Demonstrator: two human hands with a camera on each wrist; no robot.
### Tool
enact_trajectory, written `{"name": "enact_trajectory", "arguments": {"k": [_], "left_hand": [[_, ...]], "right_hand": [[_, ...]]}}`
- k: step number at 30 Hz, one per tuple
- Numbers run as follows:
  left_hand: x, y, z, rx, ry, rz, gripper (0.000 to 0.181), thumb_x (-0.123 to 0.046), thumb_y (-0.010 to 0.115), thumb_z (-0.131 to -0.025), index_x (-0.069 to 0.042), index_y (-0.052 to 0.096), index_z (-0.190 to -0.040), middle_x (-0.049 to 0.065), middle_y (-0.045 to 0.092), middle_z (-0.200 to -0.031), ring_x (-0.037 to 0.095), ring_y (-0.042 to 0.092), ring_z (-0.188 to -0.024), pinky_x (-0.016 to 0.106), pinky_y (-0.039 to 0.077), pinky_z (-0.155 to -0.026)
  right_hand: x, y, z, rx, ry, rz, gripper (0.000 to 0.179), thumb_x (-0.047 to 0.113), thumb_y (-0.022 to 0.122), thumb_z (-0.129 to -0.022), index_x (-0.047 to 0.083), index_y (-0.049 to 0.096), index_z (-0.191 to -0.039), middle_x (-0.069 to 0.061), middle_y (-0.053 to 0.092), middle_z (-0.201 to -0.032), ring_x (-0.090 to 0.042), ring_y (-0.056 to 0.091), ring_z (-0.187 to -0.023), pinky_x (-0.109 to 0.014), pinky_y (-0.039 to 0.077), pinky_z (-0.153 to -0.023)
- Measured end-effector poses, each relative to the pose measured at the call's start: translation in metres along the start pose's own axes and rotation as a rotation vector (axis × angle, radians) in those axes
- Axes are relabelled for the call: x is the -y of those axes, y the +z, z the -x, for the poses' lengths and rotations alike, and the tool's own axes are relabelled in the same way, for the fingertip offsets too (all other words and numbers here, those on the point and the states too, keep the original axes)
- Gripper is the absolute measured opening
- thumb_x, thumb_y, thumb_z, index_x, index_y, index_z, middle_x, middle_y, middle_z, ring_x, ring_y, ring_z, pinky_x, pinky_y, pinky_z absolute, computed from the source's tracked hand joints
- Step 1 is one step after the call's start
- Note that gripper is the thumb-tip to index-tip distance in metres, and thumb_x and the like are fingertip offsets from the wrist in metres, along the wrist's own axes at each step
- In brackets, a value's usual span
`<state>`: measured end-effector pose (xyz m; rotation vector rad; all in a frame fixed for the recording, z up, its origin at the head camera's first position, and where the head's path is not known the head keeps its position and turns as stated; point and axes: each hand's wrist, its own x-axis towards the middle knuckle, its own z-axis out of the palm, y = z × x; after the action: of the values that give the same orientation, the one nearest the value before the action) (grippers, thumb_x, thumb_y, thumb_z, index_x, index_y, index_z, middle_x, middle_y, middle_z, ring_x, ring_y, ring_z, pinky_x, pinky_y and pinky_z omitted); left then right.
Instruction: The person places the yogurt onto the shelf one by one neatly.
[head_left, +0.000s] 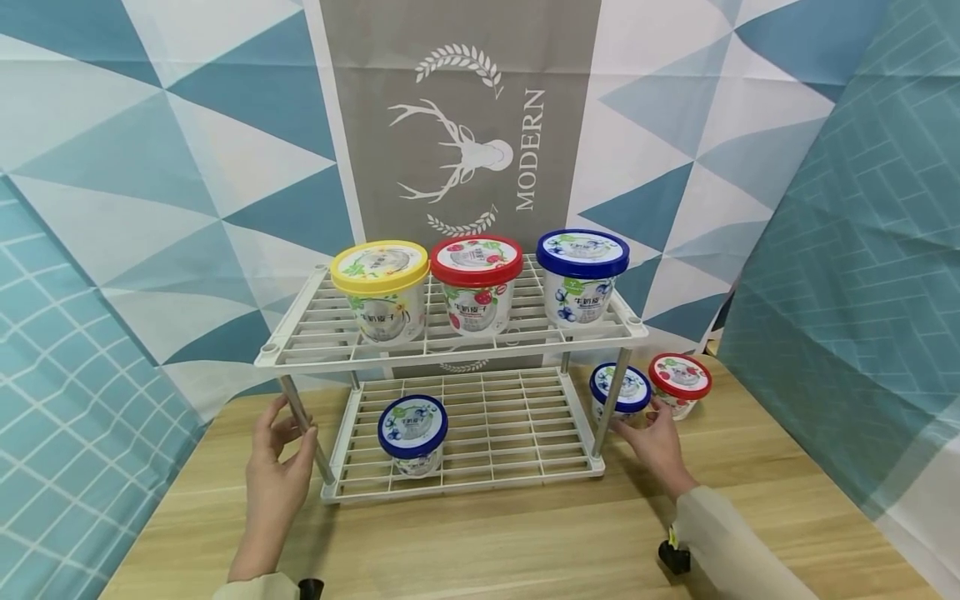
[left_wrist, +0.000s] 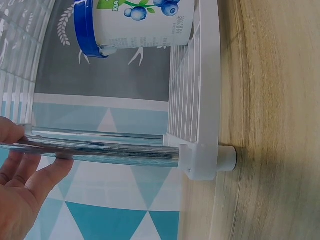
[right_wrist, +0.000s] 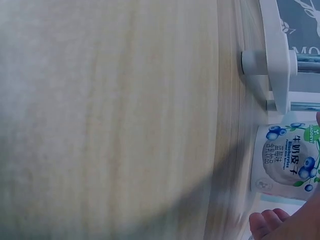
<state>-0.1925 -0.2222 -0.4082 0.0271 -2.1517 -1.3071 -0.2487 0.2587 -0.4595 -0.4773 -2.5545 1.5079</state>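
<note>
My left hand (head_left: 279,471) holds the front left metal post (left_wrist: 110,152) of a two-tier white rack, thumb on one side and fingers on the other. On the table right of the rack, my right hand (head_left: 656,446) grips a blue-lidded blueberry tub (head_left: 621,387) between thumb and fingers; its printed side shows in the right wrist view. Close beside it stands a red-lidded tub (head_left: 680,377). Another blue-lidded tub (head_left: 413,427) sits on the lower shelf (head_left: 517,425), towards the left. Its blueberry print also appears in the left wrist view.
Along the upper shelf (head_left: 315,340) stand a yellow-lidded tub (head_left: 386,292), a red-lidded tub (head_left: 477,283) and a blue-lidded tub (head_left: 581,277). The rack stands on a wooden table (head_left: 480,542), against a patterned cloth backdrop (head_left: 465,100). The front right post (head_left: 613,400) is just left of the gripped tub.
</note>
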Motion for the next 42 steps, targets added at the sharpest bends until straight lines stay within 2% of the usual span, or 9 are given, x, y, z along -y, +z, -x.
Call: {"name": "enact_trajectory", "arguments": {"k": [7,12,14,19,22,25,30,35,42], "left_hand": [[-0.001,-0.001,-0.001,0.002,0.001,-0.011,0.062,0.001,0.057,-0.090,-0.018,0.032,-0.144,-0.019,0.050,-0.100,-0.017,0.049,-0.089,-0.003,0.042,-0.071],[-0.001,0.000,-0.001,-0.002,0.005,-0.012,0.061,0.002,0.057,-0.090,-0.016,0.033,-0.143,-0.019,0.051,-0.100,-0.017,0.048,-0.089,-0.003,0.042,-0.071],[-0.001,0.000,-0.001,-0.003,0.009,-0.014,0.057,0.003,0.057,-0.090,-0.012,0.037,-0.141,-0.013,0.053,-0.102,-0.017,0.048,-0.089,-0.003,0.042,-0.071],[0.001,0.000,-0.003,-0.014,0.055,-0.083,0.039,0.000,0.058,-0.090,-0.002,0.052,-0.128,0.008,0.058,-0.105,-0.018,0.046,-0.090,-0.005,0.040,-0.070],[0.002,0.000,-0.003,-0.025,0.088,-0.133,0.034,0.000,0.059,-0.089,-0.002,0.056,-0.123,0.010,0.059,-0.105,-0.019,0.044,-0.089,-0.006,0.038,-0.069],[0.002,0.000,-0.003,-0.032,0.121,-0.138,0.032,0.001,0.060,-0.088,0.001,0.058,-0.120,0.012,0.059,-0.103,-0.020,0.044,-0.089,-0.007,0.038,-0.069],[0.002,0.001,-0.003,-0.026,0.101,-0.142,0.030,0.000,0.060,-0.089,0.001,0.058,-0.118,0.012,0.059,-0.104,-0.020,0.043,-0.089,-0.007,0.038,-0.070],[0.003,0.001,-0.004,-0.002,0.062,-0.155,0.029,-0.003,0.059,-0.090,-0.001,0.057,-0.119,0.010,0.058,-0.106,-0.020,0.043,-0.091,-0.007,0.038,-0.070],[0.003,0.000,-0.005,0.025,0.021,-0.132,0.029,-0.003,0.057,-0.092,-0.005,0.056,-0.120,0.007,0.065,-0.109,-0.021,0.045,-0.092,-0.005,0.039,-0.072]], "right_hand": [[0.002,0.003,-0.008,0.027,0.015,0.020,0.098,0.027,0.071,-0.080,-0.005,0.007,-0.147,-0.033,0.027,-0.141,-0.044,0.030,-0.126,-0.055,0.036,-0.103],[0.002,0.006,-0.014,0.050,0.050,-0.001,0.095,0.024,0.069,-0.081,-0.005,0.006,-0.147,-0.033,0.024,-0.144,-0.046,0.029,-0.130,-0.057,0.032,-0.108],[0.002,0.007,-0.016,0.058,0.068,-0.007,0.096,0.024,0.068,-0.082,-0.004,0.004,-0.147,-0.033,0.022,-0.146,-0.046,0.027,-0.132,-0.057,0.029,-0.109],[0.002,0.008,-0.018,0.060,0.050,-0.048,0.097,0.024,0.070,-0.081,-0.002,0.003,-0.147,-0.032,0.022,-0.147,-0.046,0.024,-0.135,-0.057,0.023,-0.112],[0.003,0.009,-0.018,0.051,0.016,-0.093,0.098,0.027,0.072,-0.081,0.003,0.006,-0.149,-0.026,0.024,-0.149,-0.042,0.025,-0.137,-0.057,0.022,-0.113],[0.004,0.011,-0.019,0.014,-0.042,-0.142,0.096,0.024,0.076,-0.078,0.005,0.014,-0.148,-0.023,0.031,-0.147,-0.039,0.030,-0.136,-0.054,0.023,-0.114],[0.004,0.015,-0.022,-0.058,-0.096,-0.177,0.090,0.018,0.077,-0.075,0.002,0.023,-0.145,-0.024,0.037,-0.142,-0.037,0.035,-0.132,-0.050,0.025,-0.114],[0.001,0.016,-0.025,-0.047,-0.107,-0.213,0.091,0.016,0.078,-0.076,0.003,0.021,-0.146,-0.024,0.036,-0.143,-0.037,0.034,-0.133,-0.050,0.026,-0.114],[-0.002,0.019,-0.030,-0.045,-0.097,-0.220,0.093,0.019,0.078,-0.075,0.004,0.021,-0.146,-0.023,0.036,-0.144,-0.037,0.033,-0.134,-0.051,0.026,-0.114]]}}
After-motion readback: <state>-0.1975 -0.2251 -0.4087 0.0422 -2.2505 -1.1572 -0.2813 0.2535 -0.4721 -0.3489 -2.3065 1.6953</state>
